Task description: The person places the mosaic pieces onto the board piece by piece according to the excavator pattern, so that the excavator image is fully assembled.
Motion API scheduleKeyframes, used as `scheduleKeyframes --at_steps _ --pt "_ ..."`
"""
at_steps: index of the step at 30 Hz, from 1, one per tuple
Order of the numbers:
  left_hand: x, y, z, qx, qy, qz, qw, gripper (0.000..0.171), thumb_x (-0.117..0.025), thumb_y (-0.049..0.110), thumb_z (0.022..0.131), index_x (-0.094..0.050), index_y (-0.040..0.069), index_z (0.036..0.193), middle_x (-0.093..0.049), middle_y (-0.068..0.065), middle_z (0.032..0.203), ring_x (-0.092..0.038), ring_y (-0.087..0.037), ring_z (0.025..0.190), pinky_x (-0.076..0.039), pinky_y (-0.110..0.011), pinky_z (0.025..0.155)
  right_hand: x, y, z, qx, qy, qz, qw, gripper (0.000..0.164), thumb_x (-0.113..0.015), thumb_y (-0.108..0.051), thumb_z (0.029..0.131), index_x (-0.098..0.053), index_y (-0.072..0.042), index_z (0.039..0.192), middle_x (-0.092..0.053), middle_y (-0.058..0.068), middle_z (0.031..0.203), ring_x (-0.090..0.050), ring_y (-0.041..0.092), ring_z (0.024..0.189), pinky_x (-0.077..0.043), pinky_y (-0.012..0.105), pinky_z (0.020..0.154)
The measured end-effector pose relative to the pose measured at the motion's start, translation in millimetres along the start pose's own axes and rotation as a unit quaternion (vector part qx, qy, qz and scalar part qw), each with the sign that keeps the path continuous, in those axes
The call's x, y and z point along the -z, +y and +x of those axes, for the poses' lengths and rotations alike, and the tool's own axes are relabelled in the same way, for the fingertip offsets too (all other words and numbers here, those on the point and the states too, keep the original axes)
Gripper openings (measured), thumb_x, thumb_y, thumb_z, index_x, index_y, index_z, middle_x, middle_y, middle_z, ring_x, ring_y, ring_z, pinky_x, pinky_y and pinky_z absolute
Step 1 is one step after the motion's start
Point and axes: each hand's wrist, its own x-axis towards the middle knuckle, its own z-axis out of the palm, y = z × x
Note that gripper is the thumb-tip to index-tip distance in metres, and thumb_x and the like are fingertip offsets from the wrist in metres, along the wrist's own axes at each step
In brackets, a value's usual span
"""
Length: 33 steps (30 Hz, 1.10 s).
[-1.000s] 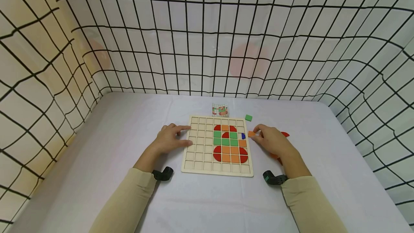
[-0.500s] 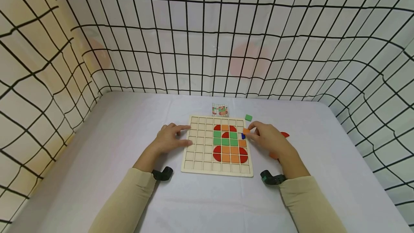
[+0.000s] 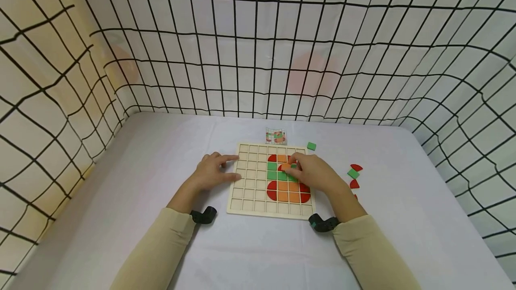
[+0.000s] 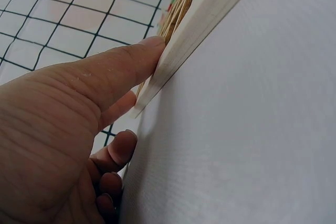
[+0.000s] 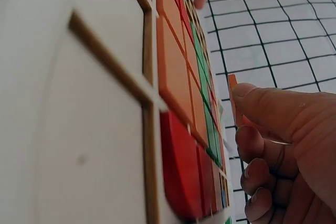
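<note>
A wooden grid board (image 3: 247, 182) lies on the table, its right half partly filled with red, green and orange tiles. My right hand (image 3: 316, 172) pinches an orange square tile (image 3: 285, 166) between thumb and index finger, over the board's upper right part. In the right wrist view the held orange tile (image 5: 234, 98) is seen edge-on, apart from the board, with the other fingers curled below. My left hand (image 3: 211, 172) touches the board's left edge with straight index finger and thumb. The left wrist view shows the thumb (image 4: 126, 61) against the wooden rim.
Behind the board lies a small picture card (image 3: 276, 136) with a coloured pattern. A green tile (image 3: 311, 146) sits past the far right corner. Several loose pieces, among them a red one (image 3: 356, 167) and a green square (image 3: 353, 173), lie to the right. Black netting (image 3: 258, 61) surrounds the table.
My right hand has moved left with the orange tile, from beside the board's right edge to over the filled cells. Loose pieces at the right are uncovered. The left hand stays put.
</note>
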Motion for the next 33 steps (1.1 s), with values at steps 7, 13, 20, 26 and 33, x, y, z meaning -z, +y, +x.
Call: scheduleKeyframes --at_steps 7,13,20,26,33 --pt "0.0 -0.8 0.1 0.003 0.001 -0.002 1.0000 0.067 -0.078 0.048 0.084 -0.060 0.025 0.145 -0.060 -0.006 0.107 -0.045 -0.024 0.095 -0.033 -0.035 0.079 -7.1 -18.8 11.4 0.054 0.006 -0.023 0.998 0.029 -0.068 -0.039 0.098 -0.066 -0.014 0.112 -0.066 0.000 0.082 -0.054 0.013 0.069 -0.045 0.030 0.066" --pt "-1.9 -2.5 2.3 0.005 -0.001 -0.001 1.0000 0.067 -0.078 0.049 0.084 -0.059 0.026 0.145 -0.059 -0.006 0.108 -0.045 -0.024 0.096 -0.034 -0.035 0.080 -14.4 -32.4 24.1 0.061 0.002 -0.043 0.997 0.030 -0.067 -0.040 0.098 -0.067 -0.014 0.113 -0.071 -0.001 0.082 -0.056 0.013 0.068 -0.047 0.031 0.067" --pt "-1.2 -1.2 2.1 0.005 -0.005 -0.003 1.0000 0.067 -0.078 0.048 0.084 -0.059 0.026 0.145 -0.059 -0.006 0.108 -0.045 -0.024 0.096 -0.034 -0.035 0.079 -25.0 -43.3 36.7 0.042 0.004 -0.073 0.996 0.032 -0.067 -0.040 0.099 -0.068 -0.014 0.117 -0.074 -0.001 0.099 -0.061 0.015 0.078 -0.054 0.038 0.079" --pt "-0.6 -0.5 1.6 0.002 -0.006 -0.003 1.0000 0.067 -0.078 0.048 0.085 -0.059 0.025 0.145 -0.060 -0.006 0.108 -0.045 -0.023 0.095 -0.034 -0.035 0.079 -27.6 -51.9 38.1 0.036 0.004 -0.068 0.997 0.032 -0.068 -0.037 0.098 -0.068 -0.014 0.120 -0.076 0.001 0.101 -0.064 0.016 0.079 -0.055 0.039 0.081" --pt "-0.2 -0.8 1.0 0.003 -0.003 -0.001 1.0000 0.067 -0.078 0.049 0.085 -0.059 0.025 0.145 -0.060 -0.006 0.108 -0.045 -0.023 0.095 -0.034 -0.035 0.079 -27.2 -55.4 37.4 0.038 0.002 -0.060 0.997 0.032 -0.070 -0.036 0.097 -0.067 -0.014 0.120 -0.076 0.002 0.101 -0.063 0.015 0.078 -0.055 0.039 0.080"
